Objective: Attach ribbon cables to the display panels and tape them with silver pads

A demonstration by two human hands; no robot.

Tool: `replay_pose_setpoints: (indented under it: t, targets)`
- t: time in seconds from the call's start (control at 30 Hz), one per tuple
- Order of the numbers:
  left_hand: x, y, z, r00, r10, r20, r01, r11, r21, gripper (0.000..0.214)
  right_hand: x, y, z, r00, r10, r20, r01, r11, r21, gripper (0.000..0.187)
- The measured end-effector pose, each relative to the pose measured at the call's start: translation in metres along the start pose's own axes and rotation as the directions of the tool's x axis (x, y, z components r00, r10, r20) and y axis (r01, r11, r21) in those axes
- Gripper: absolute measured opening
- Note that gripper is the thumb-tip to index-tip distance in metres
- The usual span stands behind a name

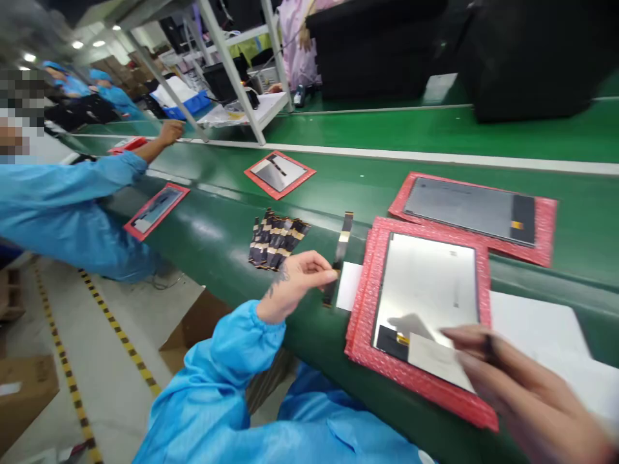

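The left hand [300,280] pinches one dark strip [339,253] in its fingers, just beside the silver panel [430,277] on the tabletop [222,258]. This strip is not yet on the panel; many others lie in the pile [278,238]. The right hand [529,383] is blurred near the panel; whether its fingers grasp something, I cannot tell.

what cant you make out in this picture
All in the head view:
- right hand: blurred, so whether it touches the silver display panel is unclear
- flex cable pile: overlapping strips hide the count
- small marks on the display panel: too small to read
- stacked red bubble-wrap sheets: the panel on top hides their middles
- co-worker's blue sleeve: cut off by the left edge
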State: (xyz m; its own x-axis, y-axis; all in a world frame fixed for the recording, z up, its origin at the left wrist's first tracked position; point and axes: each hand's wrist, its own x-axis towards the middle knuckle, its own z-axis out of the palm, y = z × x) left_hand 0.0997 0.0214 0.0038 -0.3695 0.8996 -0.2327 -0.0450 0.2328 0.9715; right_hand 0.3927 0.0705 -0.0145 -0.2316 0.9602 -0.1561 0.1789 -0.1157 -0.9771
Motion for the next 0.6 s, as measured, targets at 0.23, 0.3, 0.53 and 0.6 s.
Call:
replay_pose_setpoints:
  t: [0.23,0.3,0.53,0.6]
  targets:
    - [-0.008,-0.001,0.095,0.96,-0.005,0.281,0.049,0.987,-0.153,0.037,0.02,-0.029,0.028,0.899,0.089,0.429,-0.092,0.996,-0.015,0.034]
    - [-0.007,-0.007,0.1,0.95,0.011,0.311,0.018,0.996,-0.091,0.033,0.023,-0.023,0.023,0.887,0.126,0.445,-0.134,0.991,-0.013,0.036]
    - [-0.035,-0.067,0.089,0.757,0.571,0.318,-0.641,0.558,0.527,0.028,0.047,0.016,0.003,0.925,0.078,0.372,0.002,0.978,-0.209,0.032]
    - [-0.046,-0.081,0.088,0.691,0.609,0.39,-0.689,0.395,0.607,0.029,0.05,0.023,0.001,0.941,-0.023,0.337,0.131,0.944,-0.303,0.026]
